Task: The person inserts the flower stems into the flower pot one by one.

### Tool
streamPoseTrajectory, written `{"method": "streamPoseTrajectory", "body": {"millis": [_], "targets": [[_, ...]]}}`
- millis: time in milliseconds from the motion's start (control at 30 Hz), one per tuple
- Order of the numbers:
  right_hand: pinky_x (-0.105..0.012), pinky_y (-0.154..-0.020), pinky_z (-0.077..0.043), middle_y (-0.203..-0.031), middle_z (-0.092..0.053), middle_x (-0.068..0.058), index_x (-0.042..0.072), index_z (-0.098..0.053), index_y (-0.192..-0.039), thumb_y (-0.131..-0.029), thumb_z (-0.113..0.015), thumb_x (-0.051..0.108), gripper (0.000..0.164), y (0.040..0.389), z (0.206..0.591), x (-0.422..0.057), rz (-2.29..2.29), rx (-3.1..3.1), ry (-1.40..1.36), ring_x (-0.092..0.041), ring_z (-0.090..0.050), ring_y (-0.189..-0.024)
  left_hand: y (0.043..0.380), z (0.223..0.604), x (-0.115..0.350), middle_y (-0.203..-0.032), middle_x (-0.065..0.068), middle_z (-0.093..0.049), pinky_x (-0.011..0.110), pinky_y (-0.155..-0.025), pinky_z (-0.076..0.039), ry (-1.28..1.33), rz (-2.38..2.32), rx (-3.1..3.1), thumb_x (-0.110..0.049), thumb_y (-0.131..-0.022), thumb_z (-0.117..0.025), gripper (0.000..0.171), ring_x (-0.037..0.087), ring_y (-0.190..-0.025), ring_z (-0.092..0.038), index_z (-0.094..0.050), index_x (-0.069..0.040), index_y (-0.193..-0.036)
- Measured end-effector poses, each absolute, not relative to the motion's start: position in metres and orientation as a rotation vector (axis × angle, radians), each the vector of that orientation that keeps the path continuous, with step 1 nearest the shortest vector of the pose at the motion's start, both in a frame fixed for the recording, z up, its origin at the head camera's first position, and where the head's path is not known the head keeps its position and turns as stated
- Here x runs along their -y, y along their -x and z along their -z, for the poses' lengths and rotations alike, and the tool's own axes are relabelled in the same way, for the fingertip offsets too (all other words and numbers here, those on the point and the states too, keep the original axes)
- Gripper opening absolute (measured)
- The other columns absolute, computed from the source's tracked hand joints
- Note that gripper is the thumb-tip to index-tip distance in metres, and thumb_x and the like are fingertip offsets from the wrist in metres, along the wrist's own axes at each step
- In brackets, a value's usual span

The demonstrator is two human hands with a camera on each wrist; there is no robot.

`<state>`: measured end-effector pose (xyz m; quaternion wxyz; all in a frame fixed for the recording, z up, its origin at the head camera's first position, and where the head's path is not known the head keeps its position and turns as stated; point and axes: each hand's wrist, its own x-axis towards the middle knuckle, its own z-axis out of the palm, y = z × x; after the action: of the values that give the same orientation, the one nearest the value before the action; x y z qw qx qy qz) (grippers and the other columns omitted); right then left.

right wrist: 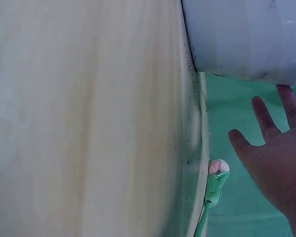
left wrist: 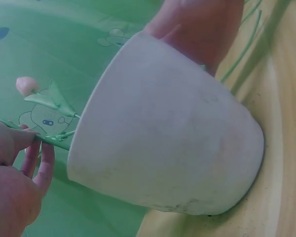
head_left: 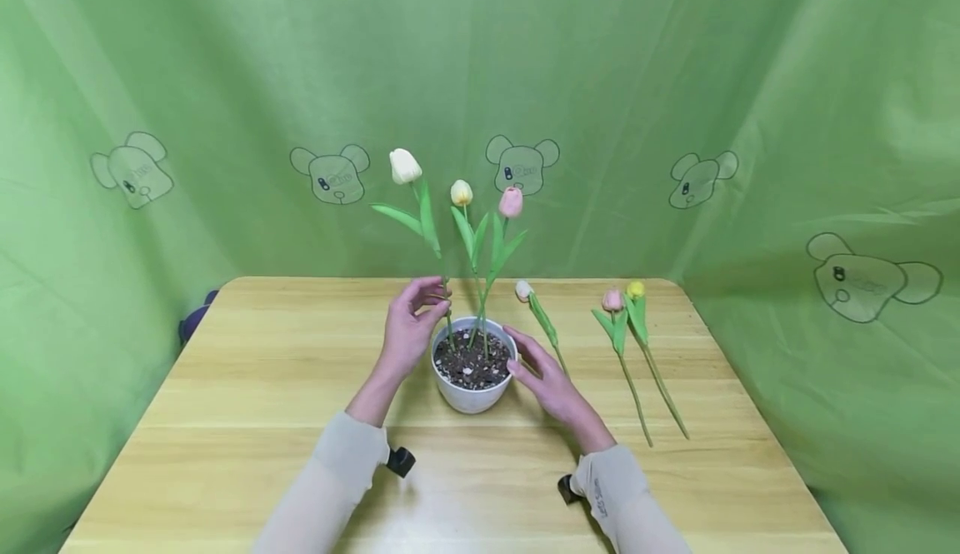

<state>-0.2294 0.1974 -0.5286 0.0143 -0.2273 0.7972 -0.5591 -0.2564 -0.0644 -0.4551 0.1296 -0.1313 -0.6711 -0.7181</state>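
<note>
My left hand [head_left: 407, 329] pinches the green stem of a white artificial tulip [head_left: 405, 167] between thumb and fingertips, just above the pot rim. The stem's lower end meets the dark soil [head_left: 472, 362] in a white pot [head_left: 471, 399]. A pale yellow tulip [head_left: 461, 193] and a pink tulip [head_left: 511, 202] stand upright in the same soil, their stems crossing low down. At the pot's right side, my right hand [head_left: 551, 385] touches the rim with thumb and fingers. The right wrist view shows its fingers [right wrist: 264, 116] spread and fairly straight against the pot.
Three more tulips lie on the wooden table [head_left: 300, 404] to the right: a whitish one [head_left: 524, 291] near the pot, then a pink one [head_left: 612, 299] and a yellow one [head_left: 636, 289] side by side. A green curtain [head_left: 600, 62] surrounds the table's back and sides.
</note>
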Motion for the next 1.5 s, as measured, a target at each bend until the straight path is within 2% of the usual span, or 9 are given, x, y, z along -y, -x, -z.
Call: {"method": "streamPoseTrajectory", "body": {"millis": [267,433,800,1067,1200,1300,1500], "targets": [[-0.061,-0.126,-0.025,-0.165,-0.037,-0.017,0.013,-0.039,-0.160,-0.106,-0.057,0.017,0.057,0.229,0.529,-0.197,1.736,-2.480,0.708,-0.044,-0.035,-0.151,0.255,0.464,0.065,-0.115,0.027,-0.070,0.022,-0.088,-0.063,0.404,2.027,1.983,0.010,-0.091,-0.069,0.037,0.014,-0.096,-0.067,-0.063,0.006,-0.127],[-0.061,-0.126,-0.024,-0.164,-0.038,-0.019,0.011,-0.039,-0.159,-0.106,-0.057,0.016,0.057,0.229,0.527,-0.196,1.751,-2.476,0.726,-0.045,-0.036,-0.150,0.253,0.465,0.063,-0.115,0.027,-0.070,0.022,-0.089,-0.062,0.427,2.003,1.984,0.009,-0.091,-0.069,0.035,0.021,-0.099,-0.068,-0.064,0.005,-0.126],[-0.061,-0.125,-0.025,-0.163,-0.039,-0.020,0.010,-0.040,-0.159,-0.105,-0.058,0.016,0.057,0.229,0.527,-0.196,1.762,-2.476,0.735,-0.046,-0.037,-0.149,0.251,0.476,0.060,-0.113,0.022,-0.072,0.036,-0.093,-0.064,0.468,1.897,2.042,0.006,-0.093,-0.069,0.032,0.037,-0.101,-0.070,-0.066,0.001,-0.125],[-0.061,-0.126,-0.025,-0.164,-0.038,-0.019,0.011,-0.040,-0.159,-0.105,-0.058,0.016,0.057,0.230,0.526,-0.195,1.764,-2.472,0.727,-0.045,-0.036,-0.150,0.251,0.479,0.060,-0.113,0.023,-0.072,0.040,-0.095,-0.063,0.431,1.887,2.049,0.005,-0.093,-0.069,0.032,0.038,-0.102,-0.070,-0.066,0.001,-0.125],[-0.060,-0.126,-0.025,-0.164,-0.038,-0.018,0.012,-0.040,-0.159,-0.105,-0.058,0.016,0.057,0.230,0.526,-0.195,1.766,-2.467,0.717,-0.044,-0.036,-0.150,0.251,0.481,0.057,-0.112,0.027,-0.070,0.045,-0.096,-0.063,0.405,1.872,2.071,0.010,-0.092,-0.067,0.032,0.042,-0.102,-0.070,-0.065,0.004,-0.124],[-0.059,-0.126,-0.025,-0.164,-0.038,-0.018,0.012,-0.040,-0.159,-0.105,-0.058,0.016,0.057,0.229,0.525,-0.195,1.770,-2.462,0.710,-0.044,-0.036,-0.151,0.250,0.483,0.056,-0.111,0.028,-0.070,0.044,-0.097,-0.063,0.396,1.851,2.093,0.013,-0.091,-0.066,0.032,0.043,-0.101,-0.069,-0.065,0.007,-0.122],[-0.060,-0.126,-0.024,-0.164,-0.038,-0.019,0.012,-0.040,-0.159,-0.105,-0.058,0.017,0.057,0.230,0.526,-0.196,1.768,-2.456,0.713,-0.045,-0.036,-0.151,0.252,0.491,0.058,-0.108,0.029,-0.070,0.045,-0.091,-0.064,0.473,1.785,2.060,0.013,-0.090,-0.067,0.031,0.042,-0.094,-0.070,-0.065,0.007,-0.121]]}}
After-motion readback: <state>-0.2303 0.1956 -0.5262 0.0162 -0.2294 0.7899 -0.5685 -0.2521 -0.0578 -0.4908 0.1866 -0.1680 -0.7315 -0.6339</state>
